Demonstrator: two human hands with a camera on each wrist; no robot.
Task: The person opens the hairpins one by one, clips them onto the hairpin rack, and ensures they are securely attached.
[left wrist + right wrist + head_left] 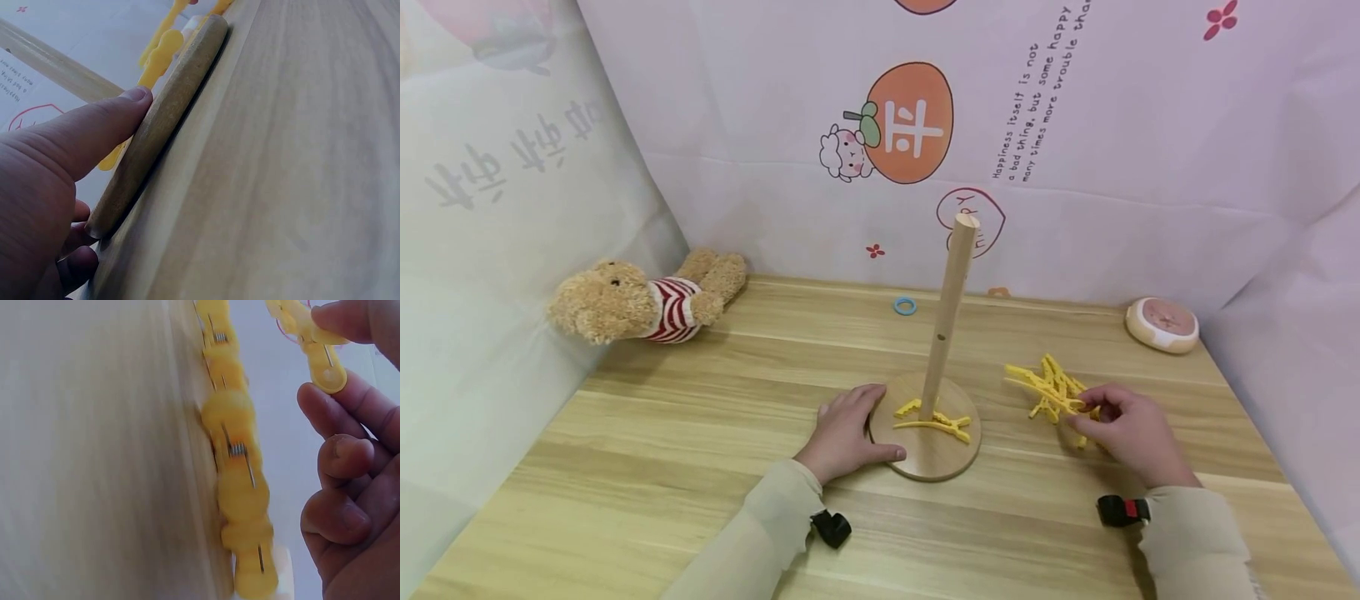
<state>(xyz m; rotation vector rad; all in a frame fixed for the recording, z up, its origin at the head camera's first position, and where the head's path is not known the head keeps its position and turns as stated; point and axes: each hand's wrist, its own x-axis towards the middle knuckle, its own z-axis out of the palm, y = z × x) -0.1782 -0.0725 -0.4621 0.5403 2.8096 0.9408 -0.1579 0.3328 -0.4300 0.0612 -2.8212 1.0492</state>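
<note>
A wooden post [947, 317] rises from a round wooden base [925, 467] on the table. My left hand [850, 437] grips the base's rim, its thumb [112, 119] along the near edge and its fingers around the left side. Yellow plastic clips [934, 427] lie on the base around the post's foot. To the right, my right hand [1131, 433] pinches the handle end of a yellow spring clip [328, 365] between thumb and forefinger. It is just over a small pile of similar clips [1052, 367], whose metal springs show in the right wrist view.
A teddy bear [647, 304] in a striped shirt lies at the back left. Near the back edge are a small blue ring [905, 306] and, at the right corner, a round pink-topped object [1163, 324]. Printed cloth [760, 167] stands behind the table and at its sides.
</note>
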